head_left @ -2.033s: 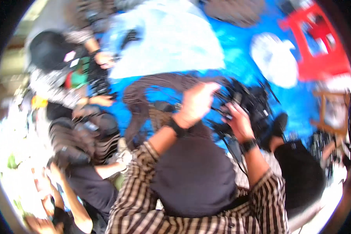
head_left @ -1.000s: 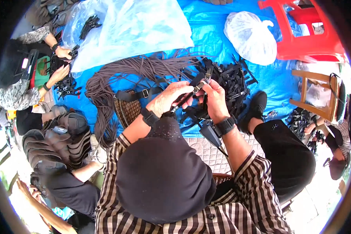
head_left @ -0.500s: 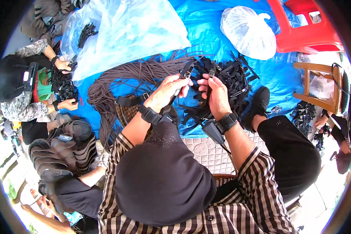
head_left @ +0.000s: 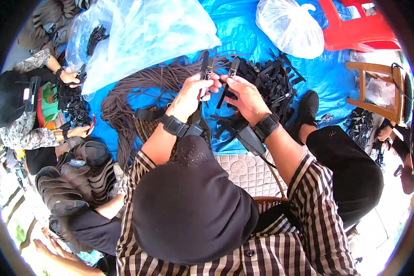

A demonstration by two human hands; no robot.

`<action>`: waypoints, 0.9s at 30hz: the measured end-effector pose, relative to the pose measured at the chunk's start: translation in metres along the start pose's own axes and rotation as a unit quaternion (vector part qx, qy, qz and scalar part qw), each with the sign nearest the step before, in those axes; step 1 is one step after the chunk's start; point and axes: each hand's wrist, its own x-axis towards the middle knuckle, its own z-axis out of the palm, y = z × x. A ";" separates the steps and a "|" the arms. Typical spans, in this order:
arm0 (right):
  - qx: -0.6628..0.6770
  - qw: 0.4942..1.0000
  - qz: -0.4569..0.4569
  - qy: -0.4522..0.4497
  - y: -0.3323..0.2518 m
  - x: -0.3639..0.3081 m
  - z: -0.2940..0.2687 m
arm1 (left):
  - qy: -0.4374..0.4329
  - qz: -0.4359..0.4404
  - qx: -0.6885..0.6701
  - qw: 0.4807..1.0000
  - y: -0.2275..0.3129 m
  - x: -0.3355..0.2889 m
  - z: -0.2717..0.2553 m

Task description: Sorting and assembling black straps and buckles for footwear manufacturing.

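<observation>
Both my hands are raised in the middle, side by side over the blue sheet. In my left hand (head_left: 193, 94) a black buckled strap (head_left: 205, 62) is pinched between thumb and fingers, its end pointing up and its small metal buckle just above the fingertips. My right hand (head_left: 247, 97) pinches another black strap with a buckle (head_left: 233, 68), and its dark tail hangs down past the fingers. The two hands nearly touch at the fingertips. Behind my right hand lies a heap of black buckled straps (head_left: 273, 87).
Long brown cords (head_left: 119, 108) spread across the blue sheet (head_left: 237, 27) beside a brown patterned bag. Beyond are a clear plastic sheet (head_left: 156, 32), a tied plastic bag (head_left: 290, 30) and a red stool (head_left: 361, 34). At left another person (head_left: 20, 96) handles black straps near stacked dark footwear parts (head_left: 73, 172).
My hands have moved closer together and slightly away from me. The right-hand strap has tilted, with its tail now showing below the fingers.
</observation>
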 end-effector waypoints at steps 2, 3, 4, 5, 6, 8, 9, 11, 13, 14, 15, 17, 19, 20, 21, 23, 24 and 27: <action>0.005 1.000 0.010 -0.016 0.001 0.001 -0.001 | 0.013 0.009 -0.013 1.000 0.001 -0.001 0.001; 0.007 1.000 0.015 -0.023 0.002 0.002 -0.001 | 0.007 0.009 -0.012 1.000 0.001 -0.001 0.002; 0.011 0.999 0.020 -0.031 0.003 0.002 0.000 | 0.009 0.007 -0.012 1.000 0.001 -0.002 0.002; 0.008 0.999 0.017 -0.040 0.004 0.001 0.000 | 0.009 0.007 -0.011 1.000 0.001 -0.002 0.002; 0.009 0.999 0.018 -0.041 0.005 0.000 0.001 | 0.009 0.007 -0.010 1.000 0.000 -0.003 0.002; 0.008 0.999 0.026 -0.027 0.008 0.000 0.000 | 0.006 0.012 -0.018 1.000 -0.003 -0.004 0.003; 0.007 0.999 0.027 -0.023 0.010 0.001 -0.001 | 0.002 -0.007 0.005 1.000 -0.004 -0.005 0.002; 0.009 0.999 0.026 -0.019 0.011 -0.003 0.000 | -0.005 -0.038 0.056 0.998 0.000 -0.012 0.009; -0.009 1.000 0.018 -0.023 0.014 0.000 0.000 | -0.021 -0.030 0.051 0.998 -0.006 -0.007 0.008; -0.029 0.999 0.008 -0.035 0.016 0.001 -0.001 | -0.050 -0.026 0.051 0.997 -0.007 -0.006 0.011; -0.041 0.997 -0.002 -0.062 0.015 0.001 -0.006 | -0.033 -0.012 0.065 0.997 -0.008 -0.005 0.014; -0.090 0.994 0.003 -0.062 0.009 0.001 -0.008 | -0.013 -0.032 0.087 0.996 -0.011 -0.002 0.010; -0.104 0.994 -0.006 -0.010 0.009 -0.003 -0.009 | 0.003 -0.065 0.089 0.994 -0.018 -0.004 0.003; -0.110 0.993 -0.037 -0.001 0.012 -0.006 -0.009 | 0.009 -0.070 0.089 0.994 -0.021 -0.006 -0.005; -0.205 0.978 -0.049 0.012 0.015 -0.007 -0.024 | -0.002 -0.068 0.075 0.995 -0.022 -0.002 -0.005; -0.408 0.898 -0.165 0.028 0.038 -0.004 -0.068 | -0.023 -0.037 0.026 0.999 -0.026 0.007 0.001; -0.472 0.871 -0.139 0.016 0.054 -0.007 -0.076 | -0.020 -0.039 0.027 0.999 -0.028 0.006 -0.001; -0.666 0.732 -0.145 0.006 0.094 -0.033 -0.079 | 0.077 -0.034 -0.008 0.996 -0.034 -0.004 -0.008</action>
